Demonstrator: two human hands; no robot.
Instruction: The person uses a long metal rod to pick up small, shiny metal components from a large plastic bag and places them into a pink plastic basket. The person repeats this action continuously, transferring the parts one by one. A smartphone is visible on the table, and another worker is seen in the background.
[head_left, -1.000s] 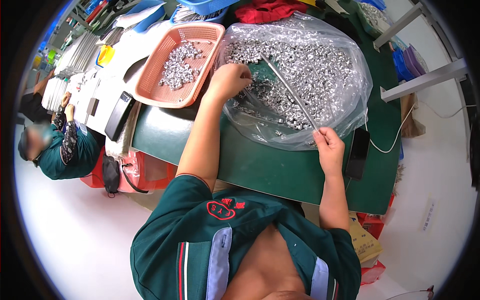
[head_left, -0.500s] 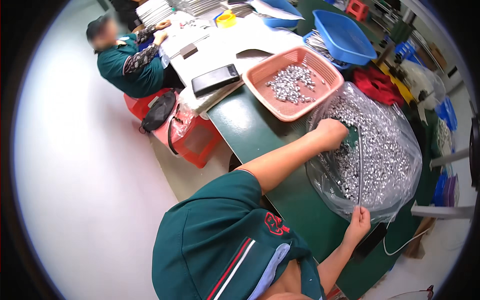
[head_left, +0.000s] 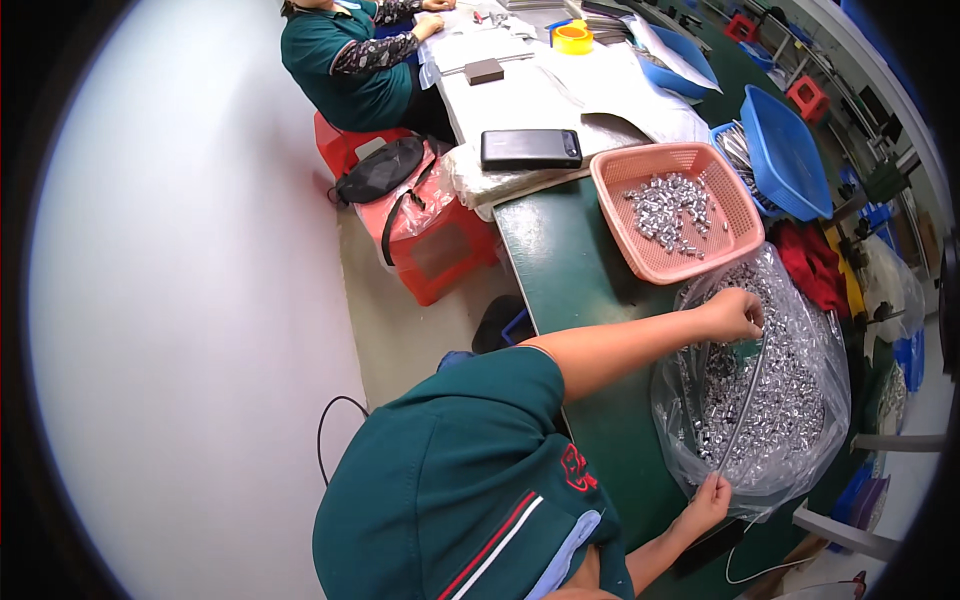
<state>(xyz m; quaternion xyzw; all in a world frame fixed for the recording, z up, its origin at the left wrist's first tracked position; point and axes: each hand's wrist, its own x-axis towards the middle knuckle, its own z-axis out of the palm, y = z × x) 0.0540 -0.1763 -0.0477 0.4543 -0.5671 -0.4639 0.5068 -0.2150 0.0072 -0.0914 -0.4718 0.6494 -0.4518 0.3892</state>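
Had a slim metal rod (head_left: 746, 402) pinched at one end in the closed fingers of the right hand (head_left: 712, 498), with the other end right by the curled-in fingers of the left hand (head_left: 735, 314) (couldn't tell if gripping anything, tbh), over the clear bag (head_left: 688, 435) of silvery bits (head_left: 795, 385), in from the near edge of the tabletop (head_left: 555, 255).

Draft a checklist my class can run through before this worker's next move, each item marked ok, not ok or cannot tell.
1. Right hand grips the near end of the metal rod: ok.
2. Left hand is at the rod's far end: ok.
3. Left fingertips hold a small part: cannot tell, too small to see.
4. Plastic bag under the rod contains small metal parts: ok.
5. Pink basket beside the bag holds similar pieces: ok.
6. Table beside the right forearm is clear: not ok, a dark phone lies there.
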